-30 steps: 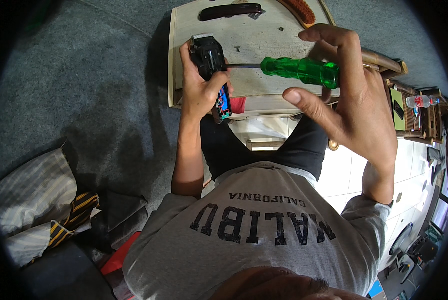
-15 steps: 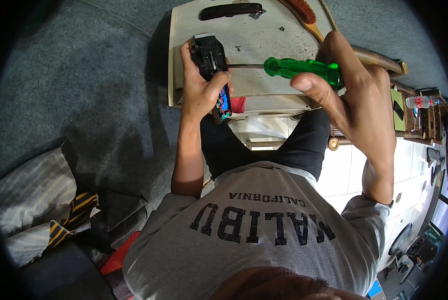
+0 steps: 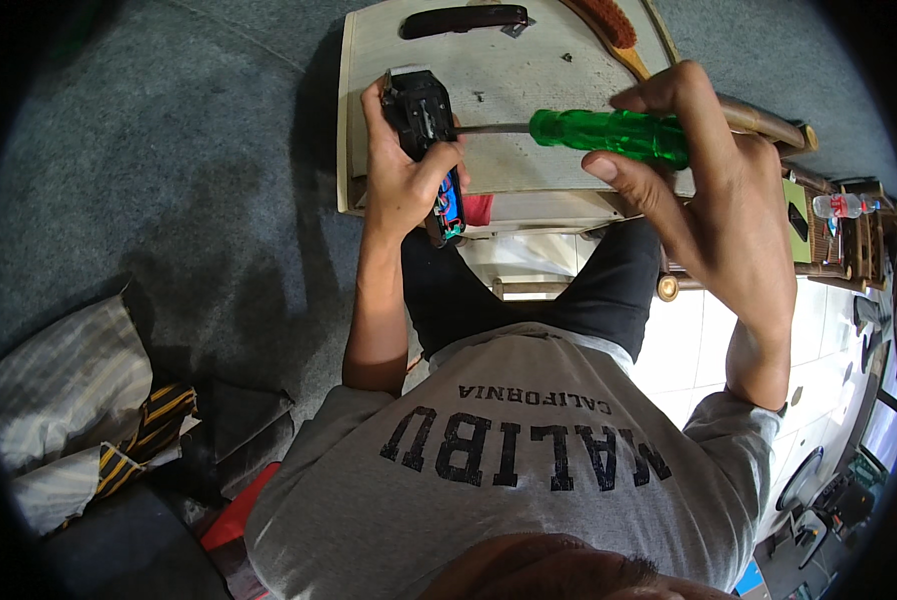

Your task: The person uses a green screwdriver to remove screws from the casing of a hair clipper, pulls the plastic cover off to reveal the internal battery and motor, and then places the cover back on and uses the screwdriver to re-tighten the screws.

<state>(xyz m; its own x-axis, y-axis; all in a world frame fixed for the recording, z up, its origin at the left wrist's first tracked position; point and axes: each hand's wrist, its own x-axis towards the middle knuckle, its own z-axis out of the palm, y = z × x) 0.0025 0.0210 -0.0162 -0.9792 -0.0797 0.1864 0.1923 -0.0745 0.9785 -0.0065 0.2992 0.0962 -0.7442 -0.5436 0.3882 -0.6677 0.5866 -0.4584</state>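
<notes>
My left hand (image 3: 406,195) is wrapped round an opened hair clipper (image 3: 421,112), blade end pointing away from me, with blue parts and coloured wires bare at its near end. A screwdriver (image 3: 609,137) with a clear green handle lies level to its right, its metal shaft reaching the clipper's right side. The tip's exact contact is hidden. My right hand (image 3: 734,205) holds the handle's butt end against the palm; thumb and forefinger stand partly apart around it. On the white table (image 3: 529,170) beyond lies a dark curved clipper cover (image 3: 464,20).
A brush (image 3: 609,22) with brown bristles and a wooden handle lies at the table's far right, near small dark bits (image 3: 567,57). To the right are a bamboo rack with a plastic bottle (image 3: 839,205) and a phone (image 3: 798,221). Crumpled grey sheeting (image 3: 69,380) lies at left.
The screwdriver's handle has turned and shifted slightly to the right. My right forefinger has straightened along the handle's far side. My left hand and the clipper stay put.
</notes>
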